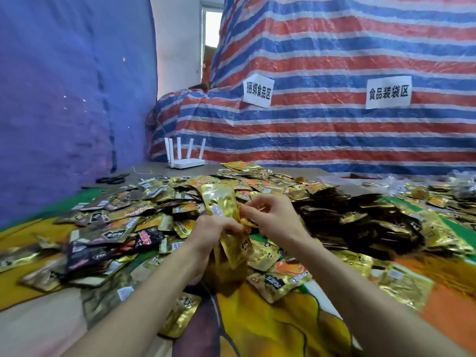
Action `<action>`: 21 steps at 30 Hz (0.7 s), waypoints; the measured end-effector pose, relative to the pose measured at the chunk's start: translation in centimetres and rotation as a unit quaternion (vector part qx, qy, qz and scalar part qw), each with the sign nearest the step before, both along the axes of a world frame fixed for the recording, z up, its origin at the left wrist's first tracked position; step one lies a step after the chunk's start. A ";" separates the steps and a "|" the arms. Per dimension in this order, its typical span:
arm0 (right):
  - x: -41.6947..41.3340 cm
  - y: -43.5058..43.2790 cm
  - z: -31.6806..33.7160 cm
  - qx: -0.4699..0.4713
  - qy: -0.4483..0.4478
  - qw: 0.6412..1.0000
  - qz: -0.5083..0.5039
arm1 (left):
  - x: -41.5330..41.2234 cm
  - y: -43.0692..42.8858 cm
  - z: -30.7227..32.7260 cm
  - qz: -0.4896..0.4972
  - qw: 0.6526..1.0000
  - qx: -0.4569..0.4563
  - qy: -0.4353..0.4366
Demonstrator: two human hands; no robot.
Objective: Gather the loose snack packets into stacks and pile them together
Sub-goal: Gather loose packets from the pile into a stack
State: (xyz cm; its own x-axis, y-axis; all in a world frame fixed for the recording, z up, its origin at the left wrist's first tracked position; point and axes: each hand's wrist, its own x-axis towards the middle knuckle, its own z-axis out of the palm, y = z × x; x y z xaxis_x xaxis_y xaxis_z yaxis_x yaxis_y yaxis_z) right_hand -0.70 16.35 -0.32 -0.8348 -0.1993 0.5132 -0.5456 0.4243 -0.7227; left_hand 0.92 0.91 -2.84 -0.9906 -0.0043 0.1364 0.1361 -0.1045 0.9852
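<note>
Left hand (213,229) grips upright stack of gold packets (222,199), right hand (274,215) pinching its right edge; loose packets (144,207) heaped all round on patterned cloth (270,328); white router (186,162) far left.

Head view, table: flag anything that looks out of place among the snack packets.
Two non-snack items sit at the far left of the table: a white router with upright antennas and black scissors, both just beyond the packet heap. Otherwise the packets are simply loose and unsorted; no spill or damage shows.
</note>
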 end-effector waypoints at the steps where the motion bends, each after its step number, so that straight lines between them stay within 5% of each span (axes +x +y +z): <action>1: -0.4 -0.2 -0.5 -0.027 0.012 0.999 -0.014 | -0.3 -0.2 -0.1 0.019 1.000 -0.007 0.010; 6: -1.6 0.4 -2.4 -0.129 -0.099 0.986 0.030 | -0.7 -1.0 0.1 -0.027 0.999 0.029 0.016; 11: -1.9 1.9 -2.4 -0.231 -0.244 0.932 0.137 | -1.2 -1.7 0.1 -0.092 0.987 0.128 -0.023; 21: -1.3 3.1 -1.7 -0.270 -0.315 0.855 0.311 | -0.7 -1.5 -0.3 -0.209 0.959 0.178 -0.074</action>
